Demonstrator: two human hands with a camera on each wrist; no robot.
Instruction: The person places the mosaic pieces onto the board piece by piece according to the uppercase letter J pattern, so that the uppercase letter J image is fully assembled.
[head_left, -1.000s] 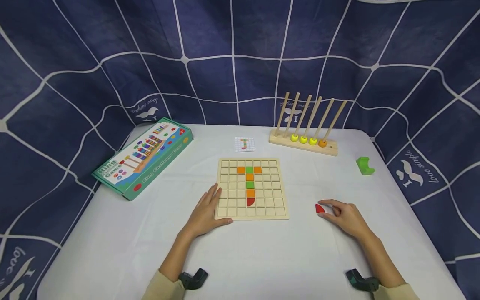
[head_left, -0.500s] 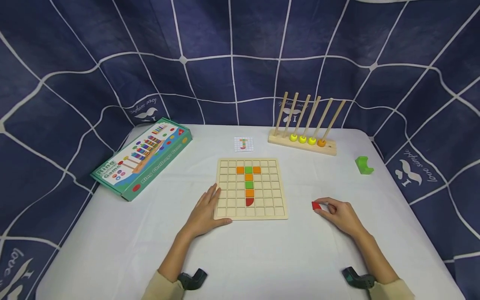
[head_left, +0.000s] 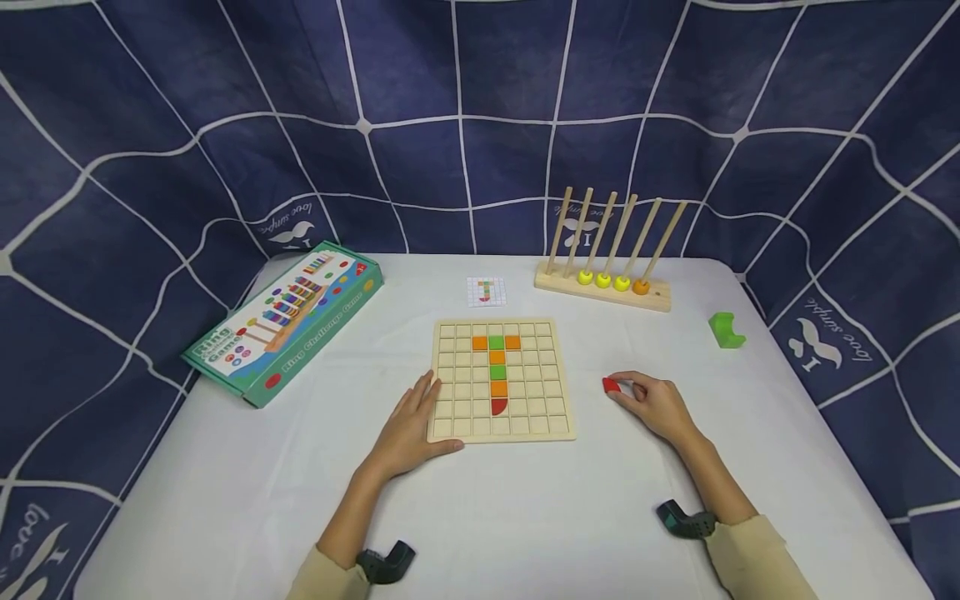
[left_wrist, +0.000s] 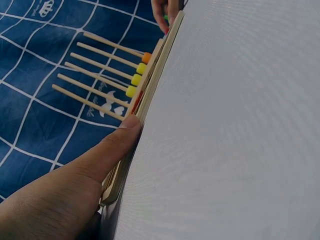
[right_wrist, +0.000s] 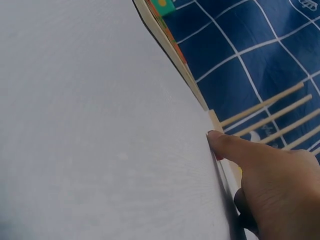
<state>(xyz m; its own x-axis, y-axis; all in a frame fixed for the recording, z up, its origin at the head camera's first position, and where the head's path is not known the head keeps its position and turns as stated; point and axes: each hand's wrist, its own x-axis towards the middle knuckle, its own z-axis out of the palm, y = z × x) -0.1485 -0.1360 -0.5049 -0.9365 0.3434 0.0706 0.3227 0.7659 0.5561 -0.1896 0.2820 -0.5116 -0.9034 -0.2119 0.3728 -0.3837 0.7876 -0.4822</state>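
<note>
A wooden grid board (head_left: 532,421) lies mid-table. Orange and green square tiles form a T on it, with a red quarter-round tile (head_left: 499,407) at the foot of the stem. My left hand (head_left: 405,429) rests at the board's left edge, fingers extended and thumb along the front left corner. In the left wrist view that thumb (left_wrist: 112,147) lies against the board's edge. To the right of the board, my right hand (head_left: 658,407) pinches another red tile (head_left: 611,385) between thumb and fingertips. In the right wrist view the hand covers most of that tile.
A small pattern card (head_left: 487,292) lies behind the board. Back right stands a wooden peg rack (head_left: 600,290) with yellow and orange beads. A green curved block (head_left: 726,331) is at the far right, and a green game box (head_left: 285,325) at the left.
My right hand has carried the pinched red tile leftward and away from me, closer to the board. The left hand has stayed at the board's edge. The head view has shifted slightly.
</note>
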